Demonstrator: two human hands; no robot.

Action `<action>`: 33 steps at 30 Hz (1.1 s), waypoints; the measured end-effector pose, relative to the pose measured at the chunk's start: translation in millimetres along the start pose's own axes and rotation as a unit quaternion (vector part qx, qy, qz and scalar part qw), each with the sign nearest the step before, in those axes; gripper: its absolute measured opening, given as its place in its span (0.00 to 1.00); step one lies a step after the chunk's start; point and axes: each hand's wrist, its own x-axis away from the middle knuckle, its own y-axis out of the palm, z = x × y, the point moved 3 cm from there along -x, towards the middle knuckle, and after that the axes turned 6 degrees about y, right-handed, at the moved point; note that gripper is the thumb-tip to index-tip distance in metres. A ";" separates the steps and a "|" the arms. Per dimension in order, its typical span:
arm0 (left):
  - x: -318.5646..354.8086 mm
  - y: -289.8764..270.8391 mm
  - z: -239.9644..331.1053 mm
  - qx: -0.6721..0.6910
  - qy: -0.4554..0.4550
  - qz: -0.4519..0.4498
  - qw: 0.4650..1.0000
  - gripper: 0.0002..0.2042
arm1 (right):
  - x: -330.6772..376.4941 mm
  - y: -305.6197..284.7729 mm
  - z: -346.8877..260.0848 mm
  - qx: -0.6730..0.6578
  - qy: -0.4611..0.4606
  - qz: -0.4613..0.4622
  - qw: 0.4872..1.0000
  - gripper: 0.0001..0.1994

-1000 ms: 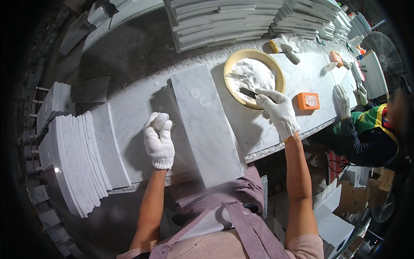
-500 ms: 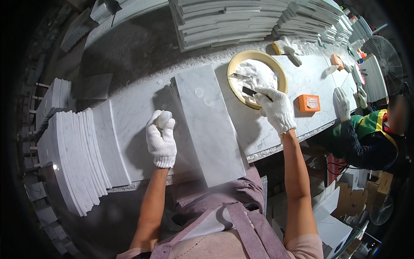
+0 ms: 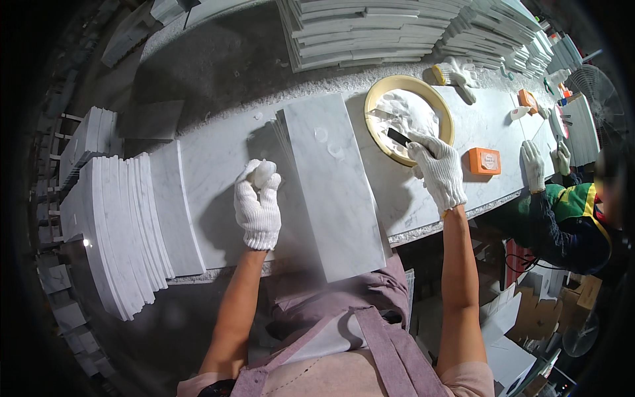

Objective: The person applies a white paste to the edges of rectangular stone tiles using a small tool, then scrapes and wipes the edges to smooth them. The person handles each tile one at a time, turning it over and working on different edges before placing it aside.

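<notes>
My left hand (image 3: 258,208), in a white knit glove, is raised over the table left of a long grey-veined marble tile (image 3: 334,188). Its fingers are curled around a small pale rounded object (image 3: 266,170), whose kind I cannot make out. My right hand (image 3: 440,169), gloved too, grips a dark flat-bladed scraper (image 3: 399,137) at the near rim of a yellowish bowl (image 3: 372,109). Crumpled white material (image 3: 410,112) fills the bowl, and the blade is over it. The tile lies on thinner slabs, its near end jutting past the table edge, with wet-looking round marks toward its far end.
Stacked marble tiles stand at the left (image 3: 122,225) and the back (image 3: 364,33). An orange box (image 3: 485,161) sits right of the bowl; spare gloves (image 3: 456,76) lie behind it. At the far right a co-worker's gloved hands (image 3: 533,165) rest by the table, near a fan (image 3: 592,89).
The whole view has shifted slightly, moving the scene rightward. The scraper's blade stays over the bowl in my right hand; my left hand keeps its curled hold.
</notes>
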 end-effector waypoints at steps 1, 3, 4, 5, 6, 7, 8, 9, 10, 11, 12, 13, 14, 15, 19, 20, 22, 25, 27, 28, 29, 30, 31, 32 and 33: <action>-0.2 -0.1 1.5 -0.034 0.016 -0.006 0.999 0.21 | 0.8 -0.1 -0.4 0.004 0.004 -0.003 1.000 0.15; -0.2 -0.5 2.5 -0.064 0.007 -0.016 0.998 0.20 | 2.2 -0.4 -0.8 0.017 0.020 -0.019 0.999 0.16; 0.2 -1.2 2.3 -0.056 -0.011 -0.018 0.998 0.20 | 3.3 -1.0 -1.0 0.014 0.026 -0.015 0.999 0.16; -0.1 -1.2 3.9 -0.070 0.009 -0.016 0.997 0.20 | 3.4 -1.8 -2.1 0.008 0.030 -0.015 0.999 0.16; 0.1 -1.3 2.6 -0.041 -0.018 -0.015 0.999 0.20 | 3.9 -1.7 -3.2 0.000 0.033 -0.017 0.999 0.16; 0.0 -1.5 3.3 -0.034 -0.008 -0.012 0.999 0.20 | 4.8 -2.6 -4.4 -0.013 0.042 -0.022 0.999 0.16; -0.4 -1.2 5.0 -0.064 0.024 -0.011 0.998 0.20 | 5.4 -2.8 -6.4 -0.029 0.050 -0.028 0.998 0.17; -0.6 -1.5 3.3 -0.022 0.004 -0.010 1.000 0.19 | 6.8 -2.6 -8.7 -0.045 0.058 -0.036 0.997 0.17; -0.8 -1.1 2.7 -0.019 0.005 -0.010 1.000 0.19 | 8.2 -2.2 -12.2 -0.054 0.059 -0.043 0.996 0.17; -1.1 -1.6 3.3 -0.053 0.029 -0.014 0.998 0.19 | 10.5 -0.4 -15.9 -0.064 0.059 -0.052 0.995 0.18; -1.1 -1.8 2.8 -0.054 0.034 -0.017 0.998 0.18 | 12.6 1.7 -19.1 -0.066 0.072 -0.054 0.994 0.18; -1.1 -1.6 3.6 -0.091 0.063 -0.023 0.994 0.18 | 14.3 5.5 -24.8 -0.078 0.054 -0.069 0.993 0.17; -1.8 -2.9 4.2 -0.154 0.091 -0.020 0.984 0.18 | 15.9 10.3 -29.6 -0.083 0.046 -0.076 0.993 0.17; -0.4 -2.4 3.5 -0.117 0.092 -0.018 0.989 0.18 | 16.9 17.0 -34.7 -0.090 0.029 -0.087 0.992 0.16; 0.5 -3.3 -4.3 -0.003 0.030 -0.012 0.999 0.21 | 5.9 55.1 -52.1 -0.099 -0.043 -0.121 0.987 0.12; 0.4 -3.3 -3.8 -0.035 0.059 -0.015 0.998 0.20 | 1.3 63.1 -52.8 -0.094 -0.028 -0.122 0.988 0.13; -0.3 -4.0 -2.4 -0.122 0.123 -0.016 0.985 0.18 | -6.9 81.0 -55.7 -0.077 -0.047 -0.132 0.987 0.13; -1.0 -5.7 -4.8 -0.132 0.124 -0.014 0.983 0.18 | -9.8 99.7 -56.3 -0.066 -0.104 -0.101 0.987 0.15; -1.0 -6.1 -6.7 -0.084 0.096 -0.022 0.992 0.20 | -8.0 103.8 -58.6 -0.019 -0.197 -0.065 0.978 0.15; -0.6 -6.3 -6.7 -0.074 0.089 -0.022 0.993 0.21 | -8.0 105.4 -57.5 0.003 -0.197 -0.061 0.978 0.15; -0.5 -6.0 -6.7 -0.061 0.078 -0.024 0.995 0.21 | -7.6 106.4 -56.6 0.026 -0.197 -0.056 0.978 0.15; -0.2 -5.8 -6.2 -0.055 0.071 -0.023 0.996 0.21 | -7.2 108.3 -56.9 0.039 -0.207 -0.057 0.976 0.14; 0.0 -5.6 -5.3 -0.049 0.064 -0.022 0.996 0.21 | -5.5 107.9 -57.6 0.056 -0.221 -0.056 0.972 0.14; -0.1 -5.4 -3.8 -0.043 0.069 -0.019 0.997 0.20 | -3.6 107.8 -60.3 0.094 -0.260 -0.023 0.961 0.14; -0.1 -5.5 -2.1 -0.036 0.074 -0.015 0.997 0.18 | 0.0 106.1 -64.2 0.123 -0.319 0.010 0.940 0.14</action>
